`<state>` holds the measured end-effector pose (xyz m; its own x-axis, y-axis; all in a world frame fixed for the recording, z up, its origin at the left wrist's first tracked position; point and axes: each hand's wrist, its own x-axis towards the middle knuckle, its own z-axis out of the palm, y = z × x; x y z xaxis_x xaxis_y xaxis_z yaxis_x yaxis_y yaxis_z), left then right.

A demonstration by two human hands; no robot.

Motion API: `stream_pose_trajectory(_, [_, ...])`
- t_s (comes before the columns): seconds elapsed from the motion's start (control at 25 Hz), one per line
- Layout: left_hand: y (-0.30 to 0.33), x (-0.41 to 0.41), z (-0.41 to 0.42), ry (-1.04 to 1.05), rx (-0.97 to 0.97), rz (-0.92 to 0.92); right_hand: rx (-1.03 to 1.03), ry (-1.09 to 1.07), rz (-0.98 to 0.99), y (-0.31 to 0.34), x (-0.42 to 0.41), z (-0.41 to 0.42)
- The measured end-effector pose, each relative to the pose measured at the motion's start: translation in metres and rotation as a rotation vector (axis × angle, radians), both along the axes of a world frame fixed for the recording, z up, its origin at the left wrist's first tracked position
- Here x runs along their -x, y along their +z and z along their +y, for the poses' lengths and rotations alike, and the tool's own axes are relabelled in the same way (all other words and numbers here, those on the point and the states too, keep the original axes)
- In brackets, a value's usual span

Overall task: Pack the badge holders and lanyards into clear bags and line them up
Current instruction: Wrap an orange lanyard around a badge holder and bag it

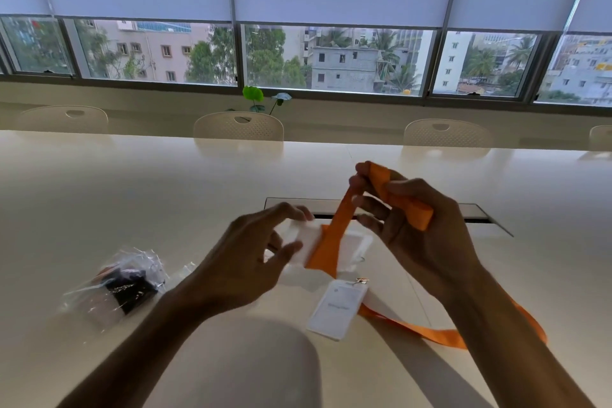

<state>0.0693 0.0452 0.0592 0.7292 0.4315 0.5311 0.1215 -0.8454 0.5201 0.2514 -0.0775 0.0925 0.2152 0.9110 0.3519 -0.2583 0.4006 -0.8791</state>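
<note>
Counts – 2 hands: left hand [251,255], right hand [420,225]. 2 badge holders [337,310], 2 orange lanyards [334,238], 1 packed clear bag [122,285], 4 chairs [238,126] – approx.

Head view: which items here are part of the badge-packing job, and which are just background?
Part of the job:
- orange lanyard, gripped by the right hand
- white badge holder, held by the left hand
- second badge holder lying on the table
- filled clear bag

Background:
- chairs
- plant
- table's cable hatch
</note>
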Motion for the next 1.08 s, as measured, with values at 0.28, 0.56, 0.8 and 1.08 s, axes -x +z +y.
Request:
stream_pose_trajectory(0.28, [0.006, 0.003, -0.015, -0.134, 0.266, 0.124, 0.138, -0.184, 0.07, -0.017, -0.012, 0.014])
stream_pose_trajectory(0.56, [0.02, 0.005, -0.01, -0.091, 0.436, -0.138, 0.205, 0.058, 0.059, -0.048, -0.003, 0.021])
stream_pose_trajectory(0.8, [0.019, 0.002, 0.006, 0.021, 0.488, -0.315, 0.244, 0.337, 0.144, -0.066, 0.008, 0.036])
stream_pose_trajectory(1.08, [0.014, 0.001, 0.017, 0.249, 0.463, -0.434, 0.328, 0.073, -0.134, -0.064, 0.019, 0.036])
